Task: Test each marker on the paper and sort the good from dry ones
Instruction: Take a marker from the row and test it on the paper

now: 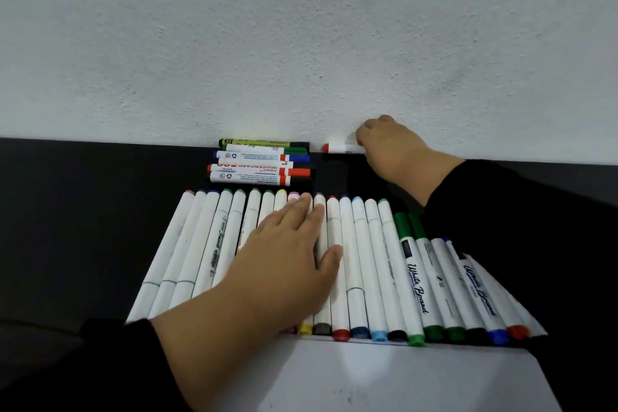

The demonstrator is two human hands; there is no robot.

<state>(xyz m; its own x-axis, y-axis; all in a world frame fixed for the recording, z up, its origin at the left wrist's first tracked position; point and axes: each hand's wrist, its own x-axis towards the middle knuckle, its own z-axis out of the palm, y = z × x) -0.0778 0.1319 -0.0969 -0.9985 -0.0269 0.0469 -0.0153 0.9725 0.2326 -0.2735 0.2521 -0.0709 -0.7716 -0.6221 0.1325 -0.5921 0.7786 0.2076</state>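
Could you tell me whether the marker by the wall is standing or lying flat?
Lying flat: the marker lies lengthwise along the wall, held by the right hand.

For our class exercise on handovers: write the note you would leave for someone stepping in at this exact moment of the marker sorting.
Left hand: open, lying flat on the long row of markers.
Right hand: gripping a red-ended marker at the wall, right of the pile.
Sorted pile: a small stack of markers by the wall, lying crosswise.
Paper: at the near edge; no test marks show.
Done: one pile begun, and the red-ended marker apart from it. Which group is good and which dry cannot be told.
Left: test the whole long row and sort it.
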